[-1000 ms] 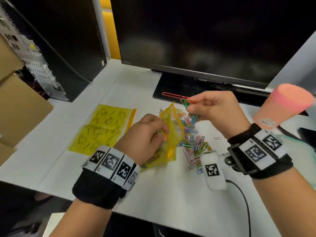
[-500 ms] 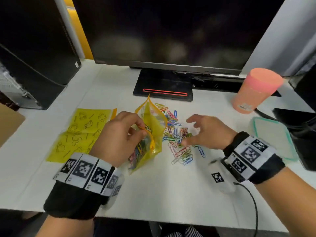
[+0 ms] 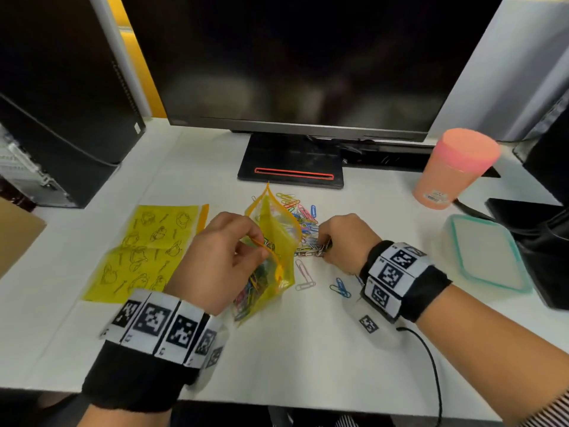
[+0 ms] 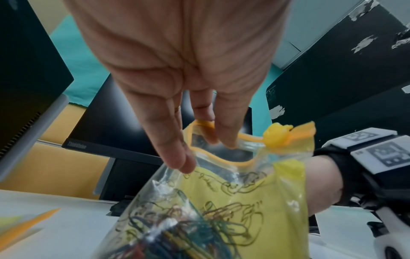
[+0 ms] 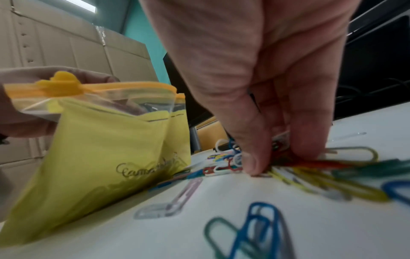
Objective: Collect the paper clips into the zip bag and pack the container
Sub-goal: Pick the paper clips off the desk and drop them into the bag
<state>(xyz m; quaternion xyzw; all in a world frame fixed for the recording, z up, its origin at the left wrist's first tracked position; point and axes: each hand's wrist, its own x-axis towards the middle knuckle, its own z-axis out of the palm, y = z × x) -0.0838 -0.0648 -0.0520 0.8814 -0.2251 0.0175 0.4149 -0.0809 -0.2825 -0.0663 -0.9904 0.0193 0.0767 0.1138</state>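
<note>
My left hand (image 3: 234,254) holds a yellow zip bag (image 3: 278,238) upright on the white desk, pinching its orange-edged mouth open (image 4: 221,152). Coloured paper clips fill the bag's bottom (image 4: 177,236). Just right of the bag lies a pile of loose paper clips (image 3: 303,215). My right hand (image 3: 326,246) is down on that pile, thumb and fingers (image 5: 252,163) pinching a bunch of clips (image 5: 295,163). A few stray clips (image 3: 338,286) lie nearer me. The clear container with a teal rim (image 3: 520,269) stands at the far right.
A second yellow zip bag (image 3: 147,251) lies flat to the left. A pink cup (image 3: 452,171) stands at the back right, and the monitor's base (image 3: 292,161) sits behind the clips. A black computer tower (image 3: 61,103) and a cardboard box (image 3: 15,229) stand at left.
My right hand dropped from above the bag's mouth to the pile and closed its fingers on a bunch of clips. My left hand kept holding the bag open.
</note>
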